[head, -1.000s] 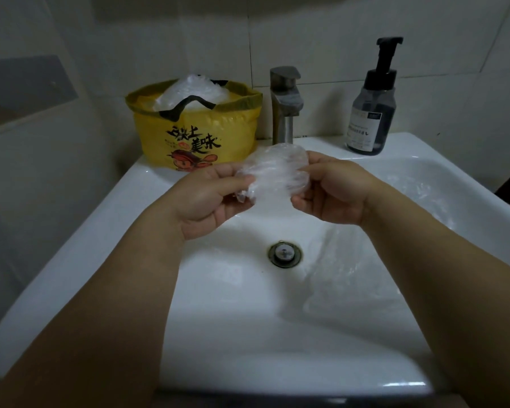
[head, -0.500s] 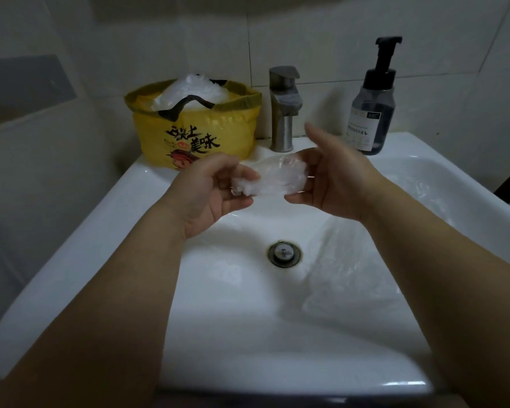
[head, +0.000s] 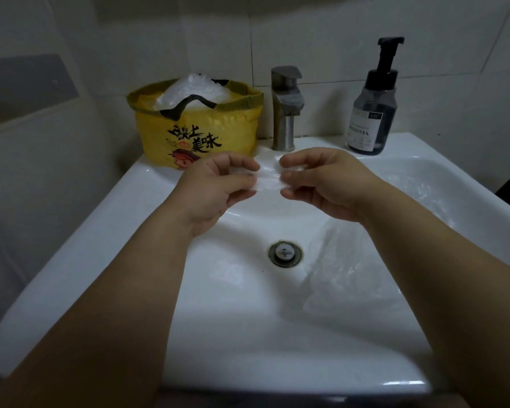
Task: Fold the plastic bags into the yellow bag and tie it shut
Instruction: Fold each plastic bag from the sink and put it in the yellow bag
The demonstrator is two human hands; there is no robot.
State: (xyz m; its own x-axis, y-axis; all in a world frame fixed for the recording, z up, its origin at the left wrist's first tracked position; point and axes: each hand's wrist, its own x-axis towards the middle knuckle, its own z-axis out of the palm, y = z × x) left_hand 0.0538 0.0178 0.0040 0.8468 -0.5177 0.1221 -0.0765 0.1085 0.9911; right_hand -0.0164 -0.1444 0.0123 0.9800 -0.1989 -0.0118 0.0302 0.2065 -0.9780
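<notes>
Yellow bag (head: 200, 134) is standing upright on the back left corner of the white sink (head: 100, 231), just beside the metal faucet (head: 284, 113). Its mouth is lying open with the rim rolled down. Crumpled white plastic bags (head: 192, 91) are sitting heaped inside it and rising above the rim, and a black handle strap (head: 189, 103) is arching across the front of them.

In front of the yellow bag and the faucet, above the back of the basin, the person is holding a small folded clear plastic bag (head: 270, 175) between both hands. The left hand (head: 218, 187) is pinching its left end, fingers curled with the thumb underneath. The right hand (head: 324, 184) is pinching the right end in the same way. The two hands are staying close but apart, and the plastic is spanning the gap between them. How many folds it has is too blurred to tell.

More loose clear plastic (head: 351, 275) is lying in the right half of the basin, right of the drain (head: 285, 254) and partly under the right forearm. A dark pump bottle (head: 373, 113) is standing on the back rim, to the right of the faucet.
</notes>
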